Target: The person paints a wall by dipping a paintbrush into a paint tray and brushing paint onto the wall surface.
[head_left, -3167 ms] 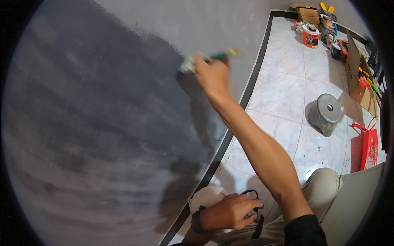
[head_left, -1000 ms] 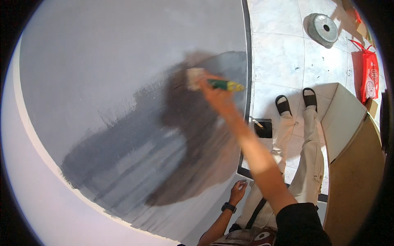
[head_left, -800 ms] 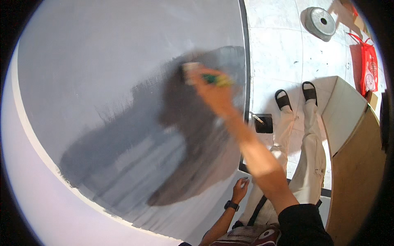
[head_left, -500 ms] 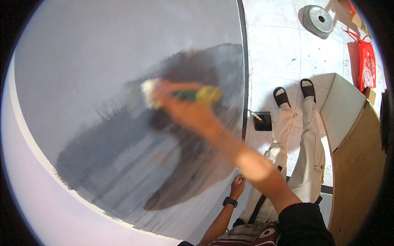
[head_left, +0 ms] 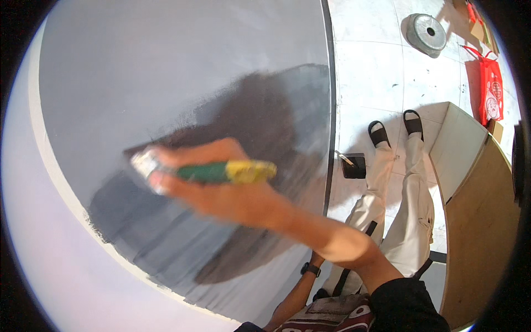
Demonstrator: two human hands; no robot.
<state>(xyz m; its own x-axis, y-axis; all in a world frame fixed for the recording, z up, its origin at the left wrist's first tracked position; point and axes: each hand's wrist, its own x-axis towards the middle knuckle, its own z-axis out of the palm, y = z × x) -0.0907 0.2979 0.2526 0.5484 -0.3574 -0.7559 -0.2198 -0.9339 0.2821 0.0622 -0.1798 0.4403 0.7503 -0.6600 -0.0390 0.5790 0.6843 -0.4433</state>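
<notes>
Head view, looking down a pale grey wall (head_left: 166, 66) to a white tiled floor (head_left: 376, 72). The right hand (head_left: 221, 191), blurred, reaches across the wall with its fingers (head_left: 193, 155) wrapped closed around a paintbrush with a green and yellow handle (head_left: 221, 171). The brush's pale bristle end sticks out just left of the fingers, against the wall, at the edge of a dark wet patch of grey paint (head_left: 265, 122) that spreads above, below and right of the fingers.

The left hand is hidden low down; only its forearm, wearing a black wristwatch (head_left: 310, 269), shows well below the right hand, so whether its fingers are open or closed cannot be told.

Far right of the fingers are the person's white trousers (head_left: 409, 221) and black sandals (head_left: 395, 126), a small black tray (head_left: 354, 166), a round grey metal lid (head_left: 426, 34), a red bag (head_left: 489, 91) and a light wooden board (head_left: 481, 238).
</notes>
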